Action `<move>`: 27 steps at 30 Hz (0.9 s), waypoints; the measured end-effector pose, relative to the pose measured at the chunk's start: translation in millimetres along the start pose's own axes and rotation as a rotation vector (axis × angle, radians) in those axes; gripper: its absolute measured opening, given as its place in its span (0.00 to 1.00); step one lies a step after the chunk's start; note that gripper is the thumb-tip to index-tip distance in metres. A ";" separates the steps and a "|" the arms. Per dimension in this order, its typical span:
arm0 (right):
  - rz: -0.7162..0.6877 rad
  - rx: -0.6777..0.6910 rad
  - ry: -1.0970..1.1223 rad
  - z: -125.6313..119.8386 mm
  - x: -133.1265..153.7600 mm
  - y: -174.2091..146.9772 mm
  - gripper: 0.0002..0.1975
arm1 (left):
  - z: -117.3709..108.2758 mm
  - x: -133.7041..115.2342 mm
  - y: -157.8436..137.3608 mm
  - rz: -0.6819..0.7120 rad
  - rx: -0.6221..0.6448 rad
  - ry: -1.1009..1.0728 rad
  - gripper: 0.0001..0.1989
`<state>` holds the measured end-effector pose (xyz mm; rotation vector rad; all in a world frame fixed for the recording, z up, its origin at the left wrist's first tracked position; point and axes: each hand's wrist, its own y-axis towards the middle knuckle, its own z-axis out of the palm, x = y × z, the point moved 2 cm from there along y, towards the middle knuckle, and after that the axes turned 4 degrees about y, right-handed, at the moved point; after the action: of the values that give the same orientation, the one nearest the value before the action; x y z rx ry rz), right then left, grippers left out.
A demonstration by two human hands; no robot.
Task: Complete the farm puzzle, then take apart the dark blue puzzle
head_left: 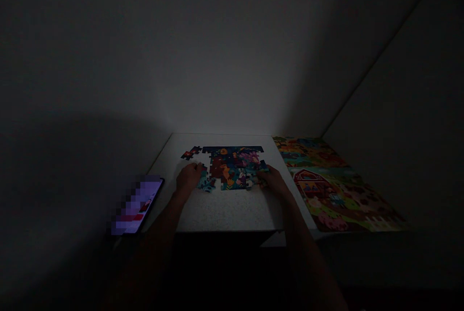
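A partly joined jigsaw puzzle [232, 166] with colourful figures and plants lies on the white table. At its left side my left hand [187, 179] is closed, its fingertips pinching the edge of a teal group of puzzle pieces [206, 184]. My right hand [274, 180] is at the right side, thumb and fingers closed on a dark green puzzle piece [264, 166] beside the joined part. How far that piece interlocks I cannot tell in the dim light. Dark pieces with red marks [191, 153] lie apart at the upper left.
To the right lie two bright picture sheets, an orange-green one [304, 151] behind a farm scene with a barn [337, 199]. A lit tablet or phone [139, 209], partly blurred, stands left of the table [228, 212]. A pale wall [224, 59] rises behind.
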<state>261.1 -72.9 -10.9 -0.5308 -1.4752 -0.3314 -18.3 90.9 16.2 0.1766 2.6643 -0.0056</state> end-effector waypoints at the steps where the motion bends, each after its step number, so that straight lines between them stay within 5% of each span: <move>1: -0.006 0.024 -0.014 2.9 -0.1 2.0 0.19 | -3.0 2.7 3.0 -0.016 -0.008 0.008 0.19; 13: -0.154 -0.121 -0.516 20.9 25.3 44.6 0.24 | -13.8 2.5 26.7 -0.088 -0.076 0.084 0.23; 20: -0.099 0.374 -0.136 20.8 17.8 44.7 0.21 | -30.8 8.6 24.6 -0.163 -0.056 0.198 0.22; 24: -0.123 0.067 -0.311 8.8 13.1 45.6 0.16 | -36.0 7.5 11.9 -0.149 -0.131 0.247 0.25; 27: -0.136 -0.121 -0.563 2.1 16.3 44.6 0.14 | -24.3 -6.6 -8.9 -0.014 -0.179 0.206 0.24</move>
<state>283.9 -32.5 -0.8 -0.6558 -2.0508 -0.3993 -24.6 82.1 40.6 0.1050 2.8518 0.2582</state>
